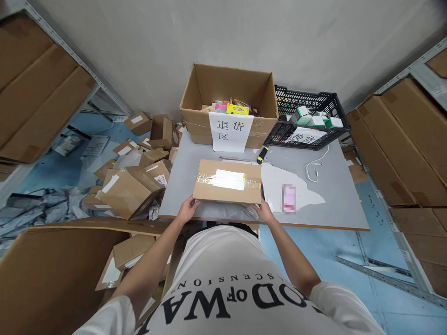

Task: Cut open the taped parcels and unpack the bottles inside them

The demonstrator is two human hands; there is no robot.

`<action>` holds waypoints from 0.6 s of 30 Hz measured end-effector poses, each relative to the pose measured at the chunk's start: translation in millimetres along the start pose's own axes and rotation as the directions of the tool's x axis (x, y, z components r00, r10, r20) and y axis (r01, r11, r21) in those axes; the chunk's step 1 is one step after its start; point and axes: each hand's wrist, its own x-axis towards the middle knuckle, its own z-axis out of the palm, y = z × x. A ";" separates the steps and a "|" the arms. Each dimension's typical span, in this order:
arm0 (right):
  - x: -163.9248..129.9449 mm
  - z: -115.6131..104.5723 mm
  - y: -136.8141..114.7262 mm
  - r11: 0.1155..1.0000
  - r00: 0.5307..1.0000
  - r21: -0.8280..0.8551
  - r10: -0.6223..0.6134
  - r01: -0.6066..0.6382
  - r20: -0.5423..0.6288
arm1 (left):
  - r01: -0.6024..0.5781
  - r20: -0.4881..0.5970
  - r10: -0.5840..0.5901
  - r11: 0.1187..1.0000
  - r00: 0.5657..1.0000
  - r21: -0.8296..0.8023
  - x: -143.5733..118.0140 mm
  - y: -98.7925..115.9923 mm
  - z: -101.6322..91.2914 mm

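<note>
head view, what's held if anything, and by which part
The taped box, by its near bottom corners: left hand at the left, right hand at the right. Whether the right also grips the red-black item is unclear.

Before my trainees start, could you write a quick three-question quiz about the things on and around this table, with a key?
1. Which thing do the left hand and right hand both touch?
A) white cable
B) taped box
C) metal shelf

2. True or false: as pictured, the black crate stands to the right of the big open box.

3. Fill in: the paper sheet hanging on the open box's front is ____ in colour.

Key: 1. B; 2. True; 3. white.
</note>
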 end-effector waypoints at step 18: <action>25.0 -33.5 -73.1 0.970 0.978 -0.228 0.030 -0.078 -0.207 | -0.146 -0.092 0.144 0.989 0.985 -0.009 14.9 85.1 -8.3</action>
